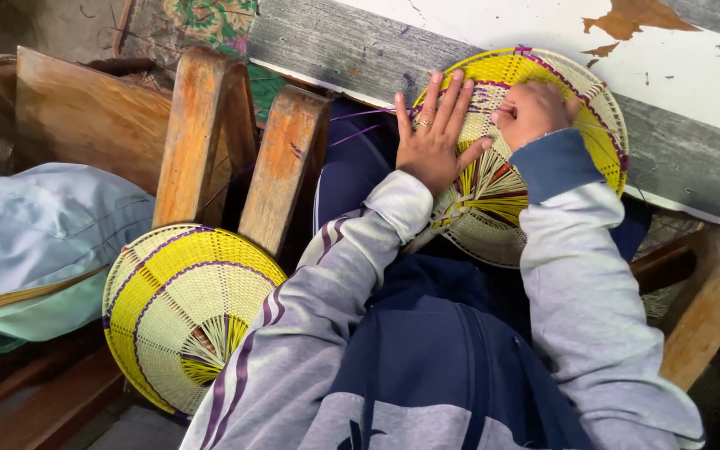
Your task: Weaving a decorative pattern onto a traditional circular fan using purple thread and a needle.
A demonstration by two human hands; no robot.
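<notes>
Grey sleeves frame my lap, where the half-woven yellow disc (535, 158) rests: my left hand (435, 137) lies spread flat on it while my right hand (533, 108) pinches a purple strand, mid-weave, needing a snug pull next.

Both woven discs (535, 158) (185, 308) show cream and yellow rings edged with purple.

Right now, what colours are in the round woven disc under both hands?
Yellow, cream and purple bands on the round woven disc, in the head view.
</notes>
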